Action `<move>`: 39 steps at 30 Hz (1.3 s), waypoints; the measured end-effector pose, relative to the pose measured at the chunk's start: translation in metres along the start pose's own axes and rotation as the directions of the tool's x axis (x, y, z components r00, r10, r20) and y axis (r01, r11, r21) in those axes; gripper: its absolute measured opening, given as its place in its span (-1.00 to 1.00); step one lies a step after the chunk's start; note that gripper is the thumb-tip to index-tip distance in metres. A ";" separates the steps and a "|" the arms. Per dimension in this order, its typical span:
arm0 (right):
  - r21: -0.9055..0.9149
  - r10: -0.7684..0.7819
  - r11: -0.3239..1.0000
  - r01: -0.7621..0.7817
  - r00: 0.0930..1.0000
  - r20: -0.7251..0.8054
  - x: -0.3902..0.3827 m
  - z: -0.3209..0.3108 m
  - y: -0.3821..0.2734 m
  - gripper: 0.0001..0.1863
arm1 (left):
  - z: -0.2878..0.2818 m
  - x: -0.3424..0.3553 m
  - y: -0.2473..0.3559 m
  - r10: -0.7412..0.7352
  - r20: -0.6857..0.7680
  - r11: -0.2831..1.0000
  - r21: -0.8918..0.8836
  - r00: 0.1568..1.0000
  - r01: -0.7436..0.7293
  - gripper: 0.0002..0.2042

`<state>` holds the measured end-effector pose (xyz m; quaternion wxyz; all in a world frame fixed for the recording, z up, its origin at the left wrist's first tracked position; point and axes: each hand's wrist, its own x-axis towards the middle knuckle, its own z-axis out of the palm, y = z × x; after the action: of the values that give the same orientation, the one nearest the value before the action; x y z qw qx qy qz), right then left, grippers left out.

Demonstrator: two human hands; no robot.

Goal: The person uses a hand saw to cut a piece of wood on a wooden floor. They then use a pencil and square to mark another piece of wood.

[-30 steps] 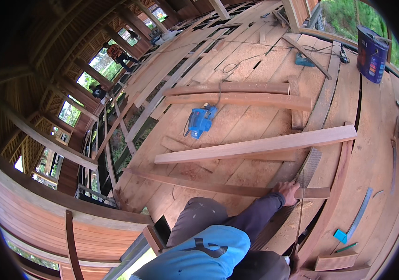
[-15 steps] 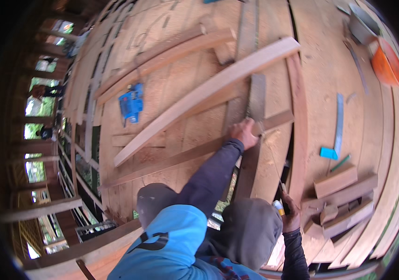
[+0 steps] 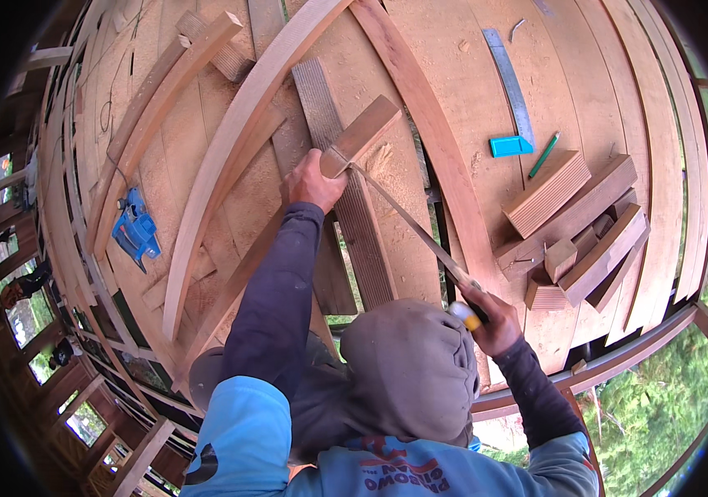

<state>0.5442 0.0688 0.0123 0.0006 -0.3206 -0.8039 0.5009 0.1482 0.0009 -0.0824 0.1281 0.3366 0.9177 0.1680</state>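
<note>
My left hand (image 3: 312, 180) is wrapped round a long brown wooden batten (image 3: 376, 124), pressing it down across a ridged board (image 3: 360, 224) that lies underneath. Its fingers sit right beside a dark line across the batten. In my right hand (image 3: 499, 319), low on the right, is the handle of a handsaw (image 3: 417, 228). The thin blade, seen nearly edge-on, runs up and left until its far end meets the batten at that line. A white and yellow part shows by the right hand. Sawdust (image 3: 381, 166) lies beside the batten.
Curved beams (image 3: 242, 124) lie left and right of the work. A blue power tool (image 3: 136, 228) stands at left. A try square (image 3: 509, 99), a green pencil (image 3: 544, 155) and several wood offcuts (image 3: 573, 215) lie at right. Gaps between floorboards open onto the ground below.
The view has turned, so the boards and tools appear rotated and shifted left. More of the saw blade shows between my hands. The left hand keeps its hold on the batten.
</note>
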 end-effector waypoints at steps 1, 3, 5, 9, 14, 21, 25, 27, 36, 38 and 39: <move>-0.030 0.032 0.999 -0.032 0.999 0.016 -0.018 -0.009 0.004 -0.50 | 0.001 -0.002 -0.003 -0.012 -0.002 1.000 -0.008 1.000 0.012 -0.52; 0.007 -0.062 0.998 0.063 0.994 -0.086 0.016 0.007 0.012 -0.53 | 0.010 0.005 -0.005 0.024 -0.045 0.999 0.022 0.999 -0.023 -0.51; 0.033 -0.143 0.988 0.149 0.980 -0.141 0.078 0.034 0.007 -0.53 | 0.019 0.003 -0.003 0.031 -0.038 0.998 0.051 0.999 -0.029 -0.50; 0.079 -0.180 0.978 0.194 0.971 -0.159 0.156 0.055 -0.027 -0.52 | 0.015 0.010 0.003 0.050 -0.016 0.999 0.009 0.999 -0.050 -0.52; -0.030 -0.008 1.000 0.008 1.000 0.001 -0.004 -0.004 0.006 -0.52 | 0.002 0.008 0.000 -0.001 0.006 1.000 0.015 1.000 0.001 -0.53; 0.002 -0.179 0.984 0.181 0.974 -0.136 0.166 0.055 -0.021 -0.52 | 0.017 0.015 0.011 0.043 0.000 0.992 0.117 0.999 -0.042 -0.50; 0.093 -0.107 0.989 0.111 0.993 -0.051 0.116 0.045 -0.008 -0.50 | 0.014 0.011 -0.007 0.029 0.004 0.998 0.050 1.000 -0.029 -0.48; -0.025 -0.151 0.988 0.149 0.980 -0.127 0.033 0.022 0.017 -0.46 | 0.007 0.016 -0.003 -0.012 -0.001 0.999 0.034 1.000 0.012 -0.48; 0.067 -0.171 0.982 0.177 0.981 -0.087 0.171 0.058 -0.024 -0.48 | 0.014 0.015 0.002 -0.007 0.002 0.992 0.123 1.000 0.006 -0.49; 0.109 -0.161 0.980 0.168 0.985 -0.065 0.149 0.054 -0.012 -0.48 | 0.008 0.014 0.002 -0.008 0.027 0.991 0.133 1.000 0.004 -0.47; 0.055 -0.151 0.986 0.156 0.984 -0.094 0.117 0.050 -0.001 -0.46 | 0.005 0.014 0.001 -0.010 0.041 0.992 0.128 0.999 0.005 -0.47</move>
<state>0.4348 0.0882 -0.0495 0.0850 -0.2795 -0.8094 0.5094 0.1405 0.0116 -0.0885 0.1261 0.3441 0.9249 0.1014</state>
